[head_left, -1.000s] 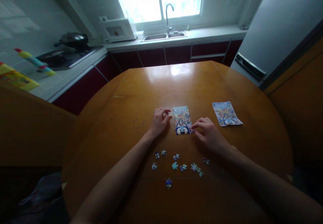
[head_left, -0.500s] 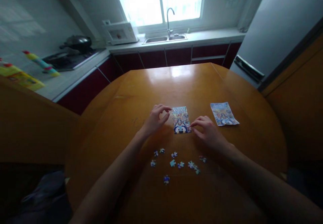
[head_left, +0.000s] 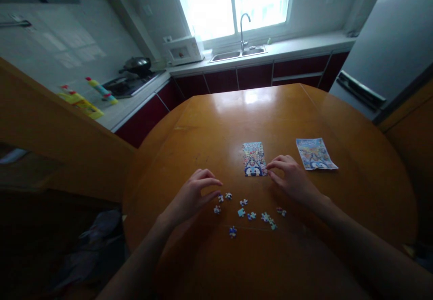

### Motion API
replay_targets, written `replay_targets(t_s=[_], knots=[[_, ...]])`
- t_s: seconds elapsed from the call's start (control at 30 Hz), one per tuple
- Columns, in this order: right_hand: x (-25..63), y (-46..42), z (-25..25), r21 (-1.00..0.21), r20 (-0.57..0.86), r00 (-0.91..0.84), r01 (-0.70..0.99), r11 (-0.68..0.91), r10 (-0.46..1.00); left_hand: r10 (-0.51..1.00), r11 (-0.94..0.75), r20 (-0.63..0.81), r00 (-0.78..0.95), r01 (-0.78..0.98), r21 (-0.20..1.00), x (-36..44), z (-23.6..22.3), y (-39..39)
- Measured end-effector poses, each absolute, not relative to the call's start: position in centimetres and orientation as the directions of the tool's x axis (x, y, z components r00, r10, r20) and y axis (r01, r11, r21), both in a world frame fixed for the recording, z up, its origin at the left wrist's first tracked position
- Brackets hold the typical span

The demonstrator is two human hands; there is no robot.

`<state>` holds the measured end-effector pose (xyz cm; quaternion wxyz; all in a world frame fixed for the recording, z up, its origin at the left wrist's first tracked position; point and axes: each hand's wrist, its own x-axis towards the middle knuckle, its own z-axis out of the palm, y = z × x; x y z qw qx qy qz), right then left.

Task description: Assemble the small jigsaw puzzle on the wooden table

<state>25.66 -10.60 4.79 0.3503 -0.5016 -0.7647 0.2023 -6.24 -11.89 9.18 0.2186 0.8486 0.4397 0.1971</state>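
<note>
A partly assembled jigsaw puzzle point(head_left: 254, 159) lies on the table, a dark blue and white cartoon face along its near edge. My right hand point(head_left: 289, 176) is bent in a pinch, fingertips at the puzzle's lower right edge; what sits between them is too small to make out. My left hand point(head_left: 194, 194) hovers with thumb and fingers apart, beside the loose pieces. Closest to its fingertips are a small jigsaw piece point(head_left: 221, 198) and another piece point(head_left: 229, 196). A light teal piece point(head_left: 241, 212) and a dark blue piece point(head_left: 232, 232) lie nearer me.
A creased picture sheet point(head_left: 316, 154) lies right of the puzzle on the wooden table point(head_left: 209, 128). Joined pieces point(head_left: 269, 220) and a reddish piece point(head_left: 281, 211) are on the near side. Beyond the table stand a counter with a sink point(head_left: 226, 56) and a microwave point(head_left: 184, 50).
My left hand has left the puzzle's left side and come down toward me to the loose pieces. My right hand stays at the puzzle's lower right edge. The view has swung left.
</note>
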Motion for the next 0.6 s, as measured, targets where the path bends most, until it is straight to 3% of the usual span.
replay_targets(t_s=[0.4, 0.6], knots=[[25.4, -10.6, 4.3, -0.668, 0.345, -0.261, 0.607, 0.431, 0.901, 0.962, -0.259, 0.066, 0.266, 0.8, 0.541, -8.8, 4.8, -16.8], [25.4, -10.6, 4.1, -0.672, 0.336, -0.263, 0.606, 0.425, 0.905, 0.967, -0.226, 0.037, 0.25, 0.788, 0.572, -8.4, 4.4, -18.2]])
